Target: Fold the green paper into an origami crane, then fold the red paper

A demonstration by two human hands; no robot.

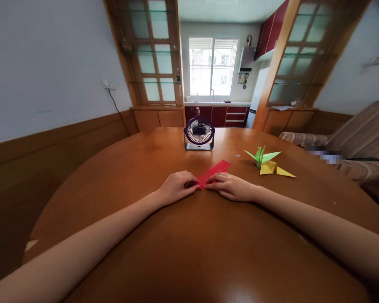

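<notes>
A folded piece of red paper [213, 169] lies on the brown wooden table [189, 252], its long end pointing away to the right. My left hand [179, 187] pinches its near left corner between thumb and fingers. From the other side, my right hand [232, 186] presses the paper's near edge with bent fingers and covers part of it. The fingertips of both hands are close together at the near end. Off to the right sit a green origami crane [262, 156] and a yellow folded paper piece [275, 169], apart from both hands.
A small dark desk fan [198, 131] stands beyond the red paper. A tiny white scrap [237, 155] lies right of it. Past the table's right edge is a striped armchair [363, 130]. Wooden cabinets [158, 115] and a kitchen window [213, 65] are behind.
</notes>
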